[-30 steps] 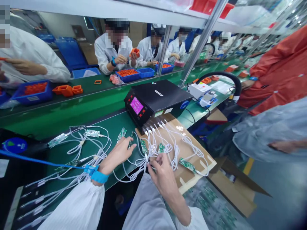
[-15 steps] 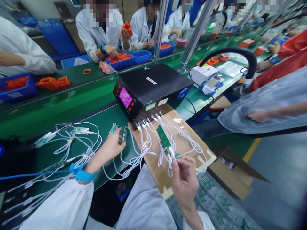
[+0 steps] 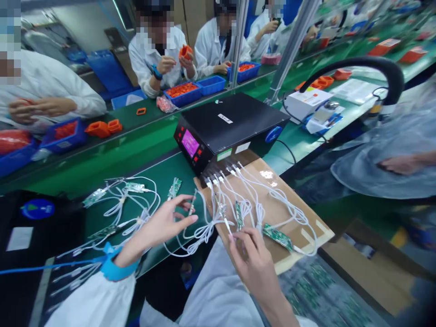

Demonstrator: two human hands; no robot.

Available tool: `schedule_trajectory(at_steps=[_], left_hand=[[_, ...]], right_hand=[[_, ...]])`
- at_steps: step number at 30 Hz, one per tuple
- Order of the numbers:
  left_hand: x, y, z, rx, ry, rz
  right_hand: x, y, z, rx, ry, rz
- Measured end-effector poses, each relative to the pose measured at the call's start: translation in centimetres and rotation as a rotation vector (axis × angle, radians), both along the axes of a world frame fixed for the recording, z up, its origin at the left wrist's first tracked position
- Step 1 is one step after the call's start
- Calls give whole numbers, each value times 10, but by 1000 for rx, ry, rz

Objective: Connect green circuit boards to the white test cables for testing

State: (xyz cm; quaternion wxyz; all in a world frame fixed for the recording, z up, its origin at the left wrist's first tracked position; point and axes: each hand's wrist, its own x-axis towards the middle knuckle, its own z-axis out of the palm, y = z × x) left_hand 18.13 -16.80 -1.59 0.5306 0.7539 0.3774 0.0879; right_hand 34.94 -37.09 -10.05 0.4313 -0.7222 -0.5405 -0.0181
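My left hand (image 3: 170,220) is over the green bench with its fingers spread, close to a narrow circuit board (image 3: 192,202) seen edge-on; whether fingertips touch it is unclear. Beyond it lies another green board (image 3: 175,188). The closed fingers of my right hand (image 3: 250,245) pinch a white cable plug (image 3: 227,224), with a thin board (image 3: 221,209) at its far end. Beside that hand are two more boards, one upright-looking (image 3: 239,214) and one on the brown cardboard (image 3: 278,237). White cables (image 3: 204,234) run to the black box (image 3: 231,122) with a lit pink screen.
Several cabled boards (image 3: 135,187) lie on the left. A second black device (image 3: 20,254) stands at far left. Across the bench, people in white coats handle orange parts near blue bins (image 3: 184,94). A black hose (image 3: 357,63) arches at right; a person's hand (image 3: 400,163) hangs beyond.
The view has swung left. My left hand has opened wider by the narrow board. The board at my right hand has turned from face-on to edge-on, and another board now shows on the cardboard.
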Motion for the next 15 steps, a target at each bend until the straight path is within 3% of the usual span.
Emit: schedule_trajectory(at_steps=[3, 7, 10, 15], left_hand=[[3, -14, -12, 112, 12, -3], [10, -31, -13, 144, -96, -108], [15, -38, -14, 147, -189, -166], [32, -42, -22, 230, -173, -31]], right_hand=[[0, 11, 8, -38, 35, 105], [3, 44, 32, 56, 100, 120], [4, 67, 41, 25, 174, 120], [1, 86, 37, -8, 252, 151]])
